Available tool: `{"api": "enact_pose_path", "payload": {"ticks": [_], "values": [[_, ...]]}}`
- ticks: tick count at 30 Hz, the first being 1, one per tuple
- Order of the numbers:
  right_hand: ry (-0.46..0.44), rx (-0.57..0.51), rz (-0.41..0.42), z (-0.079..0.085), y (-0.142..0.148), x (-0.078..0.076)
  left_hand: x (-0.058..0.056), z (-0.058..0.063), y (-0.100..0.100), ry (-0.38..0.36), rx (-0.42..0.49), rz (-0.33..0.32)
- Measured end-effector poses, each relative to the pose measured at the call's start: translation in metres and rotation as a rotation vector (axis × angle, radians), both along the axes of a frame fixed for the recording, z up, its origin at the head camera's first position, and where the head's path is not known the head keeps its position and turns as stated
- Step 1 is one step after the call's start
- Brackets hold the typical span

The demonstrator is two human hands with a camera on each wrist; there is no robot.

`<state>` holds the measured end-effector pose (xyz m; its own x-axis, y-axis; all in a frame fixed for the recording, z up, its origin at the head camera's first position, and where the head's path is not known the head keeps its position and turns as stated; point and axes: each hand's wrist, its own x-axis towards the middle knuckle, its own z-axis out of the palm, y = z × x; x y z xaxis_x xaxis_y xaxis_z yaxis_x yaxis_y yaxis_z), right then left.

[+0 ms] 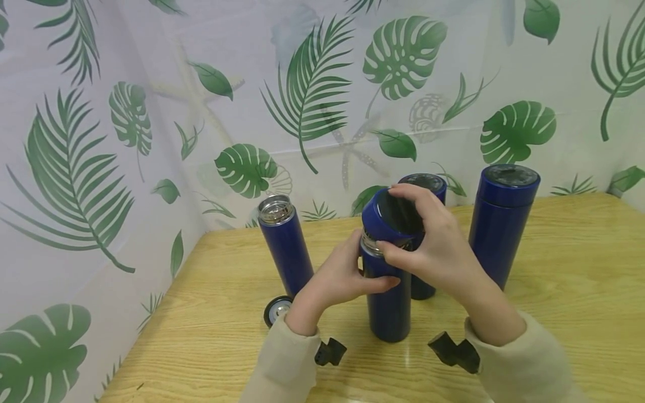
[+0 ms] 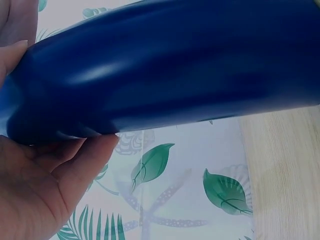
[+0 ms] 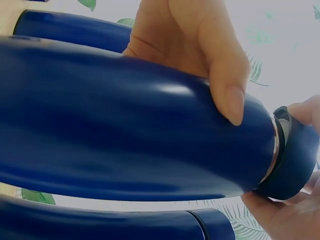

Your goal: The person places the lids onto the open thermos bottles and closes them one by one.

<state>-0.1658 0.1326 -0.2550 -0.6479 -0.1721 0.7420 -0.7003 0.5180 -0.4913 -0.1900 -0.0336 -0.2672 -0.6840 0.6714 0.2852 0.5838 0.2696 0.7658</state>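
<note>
Cream sleeves (image 1: 524, 358) come in from the bottom edge, a small black device (image 1: 330, 352) at each cuff. Beyond them, on a wooden desk (image 1: 201, 319), is a blue bottle (image 1: 389, 316), in the middle, roughly upright; whether its base rests fully flat is hard to tell. The left hand (image 1: 345, 274) has its grip closed round the bottle's upper body. The right hand (image 1: 443, 246) grips the blue lid (image 1: 379, 218) between thumb and fingers. The lid sits tilted at the mouth, with silver neck showing beneath it.

To the left stands an open bottle (image 1: 287, 252); a loose lid (image 1: 274, 309) lies on the desk by the left forearm. One capped bottle (image 1: 425, 290) stands just behind the held one, another (image 1: 499, 235) farther right.

The likeliest trouble is the lid: at that slant, its thread could catch crookedly, or it could drop if the right fingers slip. A slack left hand might let the bottle twist or tip, perhaps knocking the one behind. The left forearm could nudge the loose lid.
</note>
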Motion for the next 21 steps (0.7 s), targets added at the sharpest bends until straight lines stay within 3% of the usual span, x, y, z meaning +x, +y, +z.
{"api": "enact_pose_path", "payload": {"ticks": [8, 21], "values": [[-0.031, 0.02, 0.013, -0.0032, -0.0012, -0.0029, -0.0015, -0.002, -0.0006, -0.003, 0.028, -0.029], [-0.054, 0.069, 0.022, -0.0052, -0.0003, -0.0046, 0.0, -0.0017, -0.0015, 0.023, 0.01, -0.017]]}}
